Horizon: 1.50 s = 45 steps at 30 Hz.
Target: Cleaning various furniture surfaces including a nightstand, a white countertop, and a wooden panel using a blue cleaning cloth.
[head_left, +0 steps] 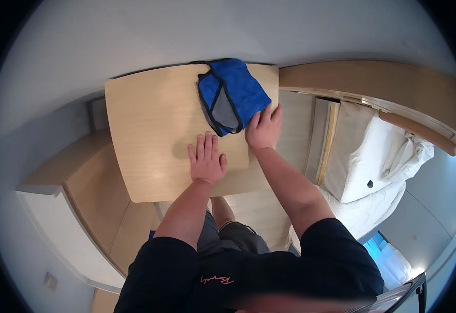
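A blue cloth (246,86) with black edging lies folded unevenly near the far edge of the light wooden table (152,130). Its grey underside shows in a turned-over part on the left. Flat on the tabletop, just nearer than the cloth's lower corner, rests my left hand (207,160), open with fingers stretched out and nothing in it. At the table's right edge, my right hand (264,129) touches the cloth's right corner. Its fingers are apart, spread over the corner and the table edge, rather than wrapped round the cloth.
A grey wall (186,31) rises behind the table. To the left stands a wooden cabinet (100,182). On the right is a bed with white bedding (363,156), a small dark object (370,183) lying on it. A wooden ledge (368,78) runs along the wall at the far right.
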### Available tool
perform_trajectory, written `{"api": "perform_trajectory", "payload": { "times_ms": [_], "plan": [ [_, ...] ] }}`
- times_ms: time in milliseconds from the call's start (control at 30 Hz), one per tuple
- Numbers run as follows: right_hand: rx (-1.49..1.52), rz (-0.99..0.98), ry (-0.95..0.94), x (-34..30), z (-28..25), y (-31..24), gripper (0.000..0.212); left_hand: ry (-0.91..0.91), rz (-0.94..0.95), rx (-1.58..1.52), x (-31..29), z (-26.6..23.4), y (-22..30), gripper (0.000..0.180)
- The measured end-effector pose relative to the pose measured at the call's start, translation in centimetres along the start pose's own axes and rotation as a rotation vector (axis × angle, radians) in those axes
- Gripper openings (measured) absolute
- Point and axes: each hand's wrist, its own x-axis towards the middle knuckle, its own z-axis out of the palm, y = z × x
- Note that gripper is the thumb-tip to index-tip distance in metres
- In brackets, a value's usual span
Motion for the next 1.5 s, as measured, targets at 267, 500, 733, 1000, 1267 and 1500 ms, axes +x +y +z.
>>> {"api": "perform_trajectory", "payload": {
  "times_ms": [267, 500, 733, 1000, 1267, 1500],
  "plan": [
    [-0.088, 0.097, -0.134, 0.2, -0.3, -1.5, 0.065, -0.023, 0.016, -0.016, -0.3, -0.5, -0.4, 0.076],
    [-0.061, 0.144, -0.123, 0.1, -0.1, -1.8, 0.065, 0.035, 0.026, -0.008, -0.1, -0.1, -0.7, 0.077],
    [-0.121, 0.136, -0.125, 0.4, -0.5, -1.5, 0.065, -0.031, 0.016, -0.02, 0.0, -1.1, 0.2, 0.076],
    [-0.101, 0.097, -0.117, 0.6, 0.0, -1.5, 0.067, 0.068, -0.006, -0.149, 0.5, -2.3, -0.5, 0.069],
    [-0.167, 0.181, -0.254, 0.7, -0.8, -1.3, 0.068, 0.475, -0.203, -0.461, 10.6, -9.9, 6.5, 0.061],
    [-0.136, 0.105, -0.205, -0.1, -0.7, -2.4, 0.063, 0.12, -0.19, -0.089, 15.5, -7.7, 6.1, 0.075]
  ]
}}
